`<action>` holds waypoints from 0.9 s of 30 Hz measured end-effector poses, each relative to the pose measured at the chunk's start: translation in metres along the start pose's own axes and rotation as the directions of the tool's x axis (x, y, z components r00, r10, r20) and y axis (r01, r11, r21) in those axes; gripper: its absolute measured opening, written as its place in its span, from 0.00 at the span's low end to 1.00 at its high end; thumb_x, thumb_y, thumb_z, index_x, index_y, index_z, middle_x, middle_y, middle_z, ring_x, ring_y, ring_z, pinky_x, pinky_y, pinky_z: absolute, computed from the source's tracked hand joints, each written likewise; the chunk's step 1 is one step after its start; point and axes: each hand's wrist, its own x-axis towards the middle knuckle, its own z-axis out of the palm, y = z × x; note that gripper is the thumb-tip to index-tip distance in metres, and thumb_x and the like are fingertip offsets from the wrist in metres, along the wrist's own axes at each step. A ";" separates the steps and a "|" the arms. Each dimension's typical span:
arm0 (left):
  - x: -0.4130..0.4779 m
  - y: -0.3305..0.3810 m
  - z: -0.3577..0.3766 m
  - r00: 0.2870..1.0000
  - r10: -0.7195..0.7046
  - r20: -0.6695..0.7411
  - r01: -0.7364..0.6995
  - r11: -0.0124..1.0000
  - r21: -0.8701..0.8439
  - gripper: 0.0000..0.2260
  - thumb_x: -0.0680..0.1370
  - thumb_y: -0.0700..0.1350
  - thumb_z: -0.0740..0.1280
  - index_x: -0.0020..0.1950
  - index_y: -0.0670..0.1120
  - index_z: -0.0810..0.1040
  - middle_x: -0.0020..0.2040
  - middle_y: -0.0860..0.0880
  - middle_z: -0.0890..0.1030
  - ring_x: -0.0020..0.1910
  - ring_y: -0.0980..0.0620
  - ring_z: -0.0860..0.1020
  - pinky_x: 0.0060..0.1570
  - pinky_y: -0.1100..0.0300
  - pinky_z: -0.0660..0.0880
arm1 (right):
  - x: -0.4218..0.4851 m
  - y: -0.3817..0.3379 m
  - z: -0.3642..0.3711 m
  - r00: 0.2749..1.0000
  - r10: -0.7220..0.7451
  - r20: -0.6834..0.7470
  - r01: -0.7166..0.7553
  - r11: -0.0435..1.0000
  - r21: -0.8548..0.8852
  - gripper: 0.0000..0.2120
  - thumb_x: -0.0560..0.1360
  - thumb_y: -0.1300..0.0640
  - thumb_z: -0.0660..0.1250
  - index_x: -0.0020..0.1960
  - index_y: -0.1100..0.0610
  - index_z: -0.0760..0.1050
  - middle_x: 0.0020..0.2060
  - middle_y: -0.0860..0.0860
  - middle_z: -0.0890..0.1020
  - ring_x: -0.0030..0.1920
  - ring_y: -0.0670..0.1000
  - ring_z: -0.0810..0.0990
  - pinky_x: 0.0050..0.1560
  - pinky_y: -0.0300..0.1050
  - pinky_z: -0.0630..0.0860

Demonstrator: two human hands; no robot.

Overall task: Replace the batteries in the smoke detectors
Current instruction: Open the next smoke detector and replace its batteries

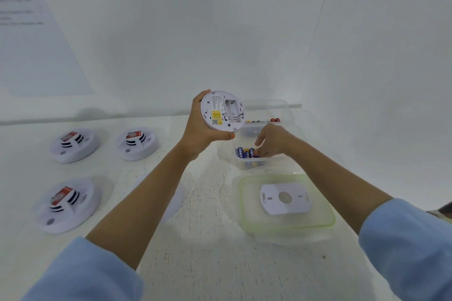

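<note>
My left hand (204, 127) holds a white round smoke detector (223, 112) above the table, its back side with a yellow label and an open battery bay turned toward me. My right hand (271, 140) reaches into a small clear box (264, 162), its fingertips closed on the blue and yellow batteries (245, 153) standing there. Whether one is lifted free I cannot tell. A second clear box (283, 115) behind it holds several more batteries, some with red ends.
Three smoke detectors lie face up at the left (74, 145) (137, 143) (68, 204). A green-rimmed clear lid (325, 223) near the front right carries a white mounting plate (285, 199). White walls close off the back and right.
</note>
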 end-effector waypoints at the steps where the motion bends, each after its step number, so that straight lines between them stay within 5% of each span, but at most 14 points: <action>1: 0.001 0.001 -0.001 1.000 -0.011 -0.009 0.011 1.000 -0.001 0.46 0.55 0.34 0.76 0.68 0.47 0.59 0.59 0.58 0.70 0.58 0.61 0.72 0.53 0.69 0.75 | -0.001 -0.001 -0.005 0.999 -0.011 0.032 0.011 1.000 0.011 0.14 0.72 0.65 0.68 0.57 0.67 0.76 0.44 0.57 0.79 0.35 0.49 0.76 0.45 0.41 0.77; 6: 0.008 0.001 -0.005 0.999 -0.035 -0.033 0.035 0.999 0.004 0.47 0.55 0.30 0.78 0.68 0.48 0.59 0.59 0.57 0.70 0.58 0.60 0.72 0.52 0.68 0.75 | 0.012 -0.005 -0.046 0.994 -0.077 -0.082 0.082 0.995 0.059 0.07 0.71 0.64 0.69 0.50 0.61 0.79 0.31 0.52 0.79 0.20 0.41 0.76 0.32 0.35 0.77; 9: 0.015 0.002 -0.004 0.999 -0.035 -0.037 0.036 0.999 0.017 0.45 0.59 0.25 0.76 0.68 0.47 0.58 0.58 0.58 0.69 0.57 0.64 0.72 0.49 0.71 0.75 | 0.036 -0.011 -0.058 0.958 -0.135 -0.252 0.156 0.986 0.064 0.11 0.70 0.61 0.71 0.51 0.62 0.79 0.38 0.52 0.81 0.33 0.47 0.77 0.34 0.35 0.72; 12: 0.022 0.001 -0.003 0.999 -0.036 -0.039 0.037 0.999 0.032 0.44 0.60 0.24 0.75 0.69 0.46 0.58 0.58 0.58 0.69 0.54 0.69 0.73 0.47 0.71 0.74 | 0.064 -0.018 -0.053 0.978 -0.179 -0.107 0.173 0.983 -0.063 0.19 0.69 0.58 0.73 0.59 0.61 0.77 0.52 0.55 0.80 0.46 0.53 0.78 0.45 0.40 0.73; 15: 0.028 -0.003 -0.003 0.998 -0.047 -0.039 0.048 0.998 0.031 0.45 0.59 0.24 0.75 0.69 0.44 0.58 0.58 0.57 0.70 0.52 0.72 0.73 0.46 0.71 0.74 | 0.082 -0.023 -0.048 0.987 -0.151 0.059 0.157 0.978 -0.136 0.20 0.70 0.58 0.72 0.61 0.61 0.76 0.48 0.55 0.78 0.35 0.51 0.74 0.35 0.38 0.71; 19: 0.035 -0.010 -0.003 0.998 -0.048 -0.038 0.049 0.998 0.032 0.45 0.59 0.23 0.75 0.70 0.42 0.57 0.58 0.57 0.69 0.52 0.73 0.73 0.46 0.72 0.74 | 0.096 -0.022 -0.042 0.983 -0.158 0.091 0.175 0.956 -0.235 0.16 0.71 0.61 0.69 0.59 0.61 0.77 0.57 0.56 0.79 0.55 0.56 0.77 0.57 0.47 0.73; 23: 0.038 -0.012 -0.002 0.999 -0.047 -0.027 0.048 0.998 0.033 0.47 0.56 0.28 0.77 0.69 0.43 0.58 0.59 0.56 0.70 0.52 0.72 0.73 0.47 0.71 0.74 | 0.105 -0.019 -0.035 0.974 -0.204 0.098 0.224 0.930 -0.290 0.13 0.71 0.58 0.68 0.55 0.59 0.79 0.52 0.55 0.82 0.50 0.55 0.79 0.56 0.50 0.76; 27: 0.039 -0.013 -0.002 0.999 -0.049 -0.023 0.050 0.998 0.045 0.46 0.58 0.25 0.76 0.70 0.43 0.58 0.59 0.56 0.69 0.53 0.72 0.72 0.48 0.71 0.74 | 0.103 -0.015 -0.041 0.962 -0.264 0.067 0.272 0.936 -0.221 0.13 0.68 0.53 0.72 0.48 0.61 0.81 0.40 0.53 0.82 0.39 0.51 0.76 0.44 0.44 0.75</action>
